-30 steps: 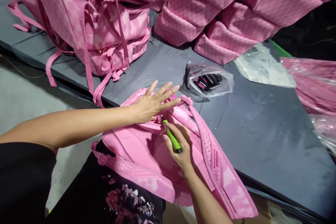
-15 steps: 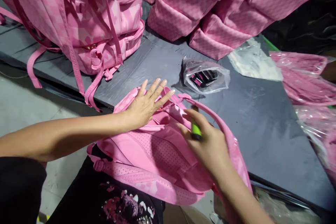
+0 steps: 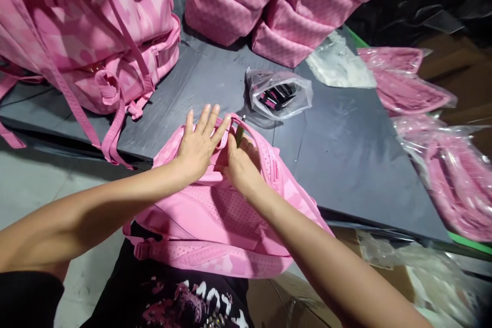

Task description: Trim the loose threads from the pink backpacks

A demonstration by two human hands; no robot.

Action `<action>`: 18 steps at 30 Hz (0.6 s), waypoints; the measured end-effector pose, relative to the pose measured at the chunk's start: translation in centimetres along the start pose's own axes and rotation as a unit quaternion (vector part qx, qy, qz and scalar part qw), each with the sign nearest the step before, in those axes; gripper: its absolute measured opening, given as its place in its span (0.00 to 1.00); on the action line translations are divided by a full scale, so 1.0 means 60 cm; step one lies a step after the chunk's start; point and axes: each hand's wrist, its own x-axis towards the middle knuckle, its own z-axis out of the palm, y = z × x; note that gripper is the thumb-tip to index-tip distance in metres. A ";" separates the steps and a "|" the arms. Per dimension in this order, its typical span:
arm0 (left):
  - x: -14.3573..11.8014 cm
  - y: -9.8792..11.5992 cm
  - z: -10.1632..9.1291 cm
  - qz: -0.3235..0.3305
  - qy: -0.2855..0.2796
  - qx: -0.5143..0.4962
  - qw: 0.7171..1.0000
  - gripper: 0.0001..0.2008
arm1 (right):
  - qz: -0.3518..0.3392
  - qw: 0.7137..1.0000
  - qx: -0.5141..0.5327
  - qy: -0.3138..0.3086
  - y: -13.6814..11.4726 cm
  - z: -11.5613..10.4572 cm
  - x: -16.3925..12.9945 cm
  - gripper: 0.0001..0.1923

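1. My left hand (image 3: pixel 194 151) lies palm down with its fingers spread, gripping nothing; it rests across the upper end of the pink backpack (image 3: pixel 230 205). To steady the fabric well, I would press through the whole palm, not only the fingertips.

2. My right hand (image 3: pixel 244 164) has its thumb and curled fingers around a slim, dark-green tool (image 3: pixel 240 136), whose thin tip points up, away from me. A light, firm hold seems best, with that tip well clear of my left fingers, just beside it.

3. Whether my right fingertips also pinch fabric I cannot tell; the hand itself hides them. I would tilt my wrist to see that spot before putting any force on the tool.

4. The shoulder strap (image 3: pixel 267 159) runs close by my right hand. I think it should lie outside my wrist, so that it does not snag.

5. The backpack lies back panel up, over my lap and the table's edge. Its lower end could slide, I judge, so my knees should bear its weight.

6. On the dark table (image 3: pixel 330 174), beyond my hands, an open clear plastic bag (image 3: pixel 257 82) holds small black pieces (image 3: pixel 274 96). I would leave elbow room around it.
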 end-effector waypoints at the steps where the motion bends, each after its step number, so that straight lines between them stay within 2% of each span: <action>1: -0.003 -0.002 -0.004 0.006 -0.002 0.003 1.000 0.53 | -0.004 1.000 0.007 -0.005 0.001 -0.003 -0.002 0.43; 5: -0.013 -0.009 -0.017 0.012 -0.018 0.016 1.000 0.55 | -0.026 0.999 0.024 0.011 0.007 -0.007 -0.010 0.44; 11: -0.015 -0.015 -0.030 0.035 -0.048 0.029 0.998 0.48 | -0.065 0.995 0.062 0.034 0.013 -0.005 -0.014 0.48; 18: -0.018 -0.029 -0.052 0.071 -0.105 0.061 0.990 0.45 | -0.035 0.992 0.124 0.010 0.019 -0.004 -0.024 0.45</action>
